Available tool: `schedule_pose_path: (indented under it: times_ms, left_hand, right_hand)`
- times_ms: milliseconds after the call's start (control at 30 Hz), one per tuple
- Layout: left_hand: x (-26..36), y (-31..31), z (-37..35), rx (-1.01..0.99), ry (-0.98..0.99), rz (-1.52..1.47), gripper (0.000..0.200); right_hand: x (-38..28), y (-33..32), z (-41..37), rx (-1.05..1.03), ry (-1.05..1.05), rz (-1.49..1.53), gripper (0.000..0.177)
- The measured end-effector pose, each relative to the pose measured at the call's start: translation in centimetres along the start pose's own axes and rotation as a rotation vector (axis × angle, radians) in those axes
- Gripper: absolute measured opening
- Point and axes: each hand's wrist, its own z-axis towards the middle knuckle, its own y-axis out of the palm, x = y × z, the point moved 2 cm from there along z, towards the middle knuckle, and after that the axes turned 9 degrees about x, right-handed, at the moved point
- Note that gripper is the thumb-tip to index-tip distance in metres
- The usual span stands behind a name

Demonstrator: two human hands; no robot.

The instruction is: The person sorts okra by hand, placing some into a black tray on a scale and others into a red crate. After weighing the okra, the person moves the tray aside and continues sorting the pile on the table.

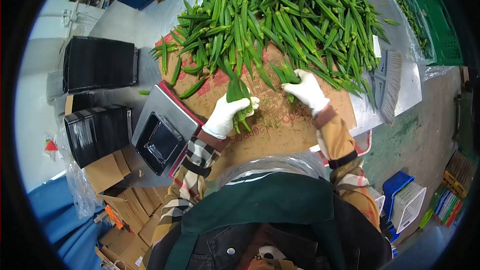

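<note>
My left hand (223, 115), in a white glove, is closed around a small bunch of okra (237, 91), with stem ends poking out below the fingers. Also gloved in white, my right hand (307, 90) grips a few okra pods (286, 74) at the front of the heap. Beyond both hands a large pile of loose green okra (300, 15) spreads over the table. Under the hands lies a flattened cardboard sheet (270, 125) with red print. Left of my left hand stands a scale (165, 105) with a black tray (161, 139) on top.
Stacks of black trays (97, 65) stand on the left. A grey brush (389, 82) lies at the table's right edge, near a green crate (436, 25). Cardboard boxes (127, 210) sit at lower left; blue and white baskets (407, 202) at lower right.
</note>
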Motion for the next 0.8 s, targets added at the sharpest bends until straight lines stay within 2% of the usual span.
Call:
schedule_pose_path:
  times_ms: [33, 100, 167, 233, 333, 433, 533, 633, 733, 800]
  left_hand:
    - [0.2, 0.1, -1.1, -0.003, -0.099, -0.193, 0.058]
    - [-0.1, 0.9, -2.6, -0.065, -0.146, -0.274, 0.067]
    - [0.4, 2.7, -4.2, -0.153, -0.209, -0.331, 0.082]
    - [-1.3, 3.8, -4.3, -0.238, -0.082, -0.405, 0.070]
    - [-0.7, 5.2, -6.0, -0.286, -0.244, -0.768, 0.067]
    - [-1.7, 4.6, -6.6, -0.298, -0.250, -0.756, 0.080]
    - [-1.5, 4.1, -7.6, -0.353, -0.247, -0.786, 0.080]
    - [-1.8, 3.1, -8.0, -0.312, -0.255, -0.782, 0.080]
    - [-1.2, 2.6, -8.6, -0.240, -0.129, -0.713, 0.079]
    - [-0.8, 1.7, -9.1, -0.279, -0.085, -0.690, 0.072]
  right_hand:
    - [1.0, -0.1, -0.8, -0.159, 0.058, 0.349, 0.045]
    - [1.1, 0.0, -3.6, -0.359, 0.242, 0.867, 0.047]
    - [0.9, 0.8, -6.3, -0.433, 0.297, 1.236, 0.054]
    - [1.7, 3.0, -7.8, -0.459, 0.343, 1.321, 0.054]
    - [1.8, 4.0, -9.1, -0.441, 0.430, 1.440, 0.053]
    - [2.7, 5.1, -9.8, -0.423, 0.470, 1.482, 0.050]
    - [3.3, 5.7, -10.1, -0.409, 0.467, 1.421, 0.046]
    - [3.2, 6.3, -10.3, -0.346, 0.453, 1.351, 0.039]
    - [1.4, 7.5, -10.5, -0.329, 0.375, 1.323, 0.032]
    - [-0.4, 7.9, -10.9, -0.325, 0.353, 1.314, 0.029]
